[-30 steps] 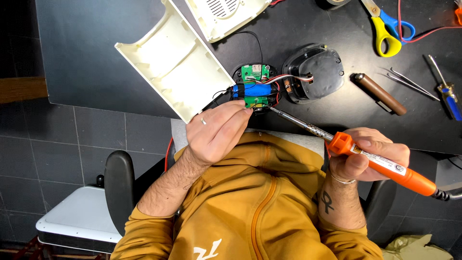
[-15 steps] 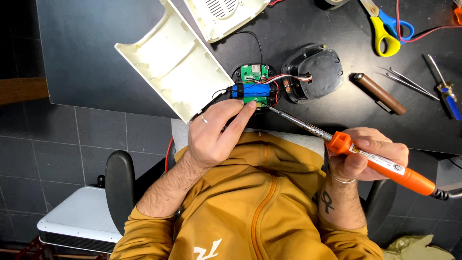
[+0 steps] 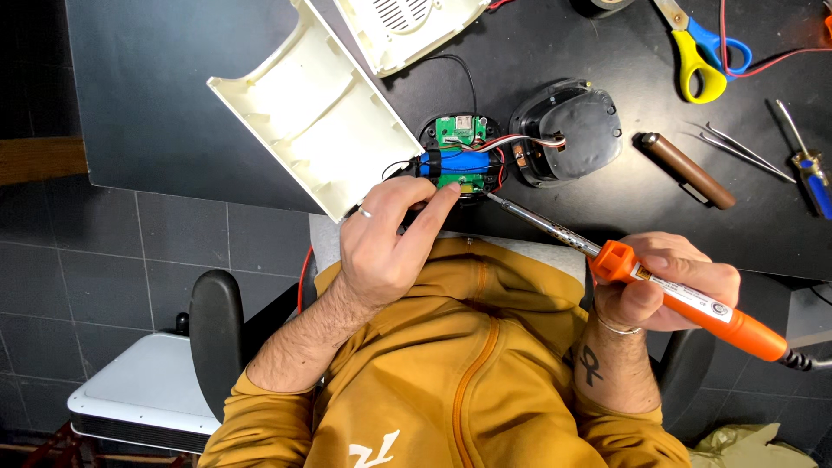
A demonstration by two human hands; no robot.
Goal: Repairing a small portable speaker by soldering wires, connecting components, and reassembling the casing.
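My left hand [image 3: 386, 238] pinches the near edge of a small opened device [image 3: 459, 160], a round black base with a green circuit board and a blue cylindrical battery across it. Red, white and black wires run from it to a detached black cover [image 3: 568, 130] on its right. My right hand [image 3: 672, 282] is closed around the orange handle of a soldering iron [image 3: 685, 295]. The iron's metal tip points at the board's near right edge, beside my left fingertips.
On the black table [image 3: 173, 95] lie a cream plastic housing half [image 3: 312, 113], another vented cream piece [image 3: 407, 26], yellow-and-blue scissors [image 3: 702, 56], a brown cylinder [image 3: 689, 169], tweezers [image 3: 745, 147] and a blue-handled screwdriver [image 3: 810, 169]. A chair and grey tiled floor lie below.
My left fingers have drawn back toward me from the top of the device, uncovering the blue battery. The soldering iron and my right hand have stayed almost still.
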